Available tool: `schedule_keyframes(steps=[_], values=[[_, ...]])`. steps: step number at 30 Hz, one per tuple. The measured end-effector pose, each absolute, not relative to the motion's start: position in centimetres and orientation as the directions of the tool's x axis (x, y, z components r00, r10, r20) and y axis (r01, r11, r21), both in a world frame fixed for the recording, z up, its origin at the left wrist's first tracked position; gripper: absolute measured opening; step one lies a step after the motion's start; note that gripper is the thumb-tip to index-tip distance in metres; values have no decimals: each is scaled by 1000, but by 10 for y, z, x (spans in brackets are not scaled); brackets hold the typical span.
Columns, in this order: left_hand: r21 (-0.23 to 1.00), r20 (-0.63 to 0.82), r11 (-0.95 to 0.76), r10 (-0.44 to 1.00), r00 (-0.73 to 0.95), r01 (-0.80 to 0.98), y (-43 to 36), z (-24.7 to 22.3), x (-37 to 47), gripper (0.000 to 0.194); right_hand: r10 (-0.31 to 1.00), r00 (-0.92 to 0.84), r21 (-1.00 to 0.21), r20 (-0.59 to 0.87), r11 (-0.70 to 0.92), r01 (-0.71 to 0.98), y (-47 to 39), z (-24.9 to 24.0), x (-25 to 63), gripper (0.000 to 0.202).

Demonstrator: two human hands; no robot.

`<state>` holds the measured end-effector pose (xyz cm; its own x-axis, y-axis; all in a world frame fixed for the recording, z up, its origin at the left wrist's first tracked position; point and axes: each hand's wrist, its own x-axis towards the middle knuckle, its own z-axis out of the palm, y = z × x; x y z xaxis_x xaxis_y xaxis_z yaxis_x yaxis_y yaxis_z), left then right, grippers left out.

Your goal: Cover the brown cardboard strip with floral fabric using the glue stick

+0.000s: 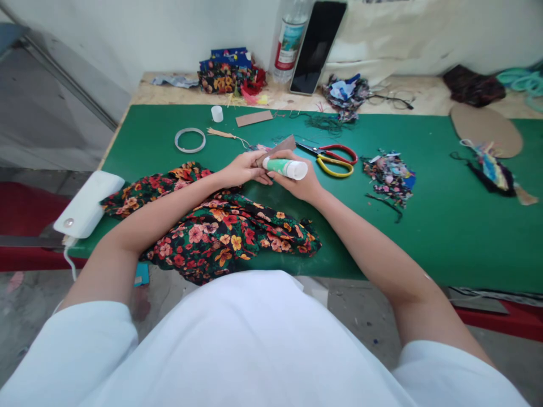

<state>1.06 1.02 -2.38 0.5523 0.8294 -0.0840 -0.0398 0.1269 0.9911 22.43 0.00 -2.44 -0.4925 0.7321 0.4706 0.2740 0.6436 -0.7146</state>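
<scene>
Midway imo: cap (217, 114) off at 11 o'clock, right hand (309, 184) closed round glue stick (278, 165), left hand (238, 170) pinching card (285, 144), spare strip (254, 118) unused.

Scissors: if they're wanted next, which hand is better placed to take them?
Probably the right hand: the scissors lie just beyond it, handles toward that side. It holds the green-and-white tube, though; the left hand is farther away and holds the brown strip.
</scene>
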Motion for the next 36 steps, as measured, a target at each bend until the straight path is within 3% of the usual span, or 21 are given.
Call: schedule_keyframes(steps=[6, 16, 28, 36], values=[[979, -106, 178, 868, 485, -103, 10, -22, 12, 47, 758, -374, -650, 535, 651, 392, -5, -25, 219, 39], [971, -169, 227, 874, 456, -73, 8, -19, 13, 61, 818, -142, -658, 558, 540, 524, 10, -34, 229, 50], [987, -119, 156, 873, 473, -41, 11, -24, 11, 63, 748, -443, -680, 495, 651, 339, 2, -28, 224, 46], [976, -142, 201, 874, 465, -81, 9, -20, 15, 47, 794, -343, -781, 502, 587, 213, 4, -37, 230, 62]])
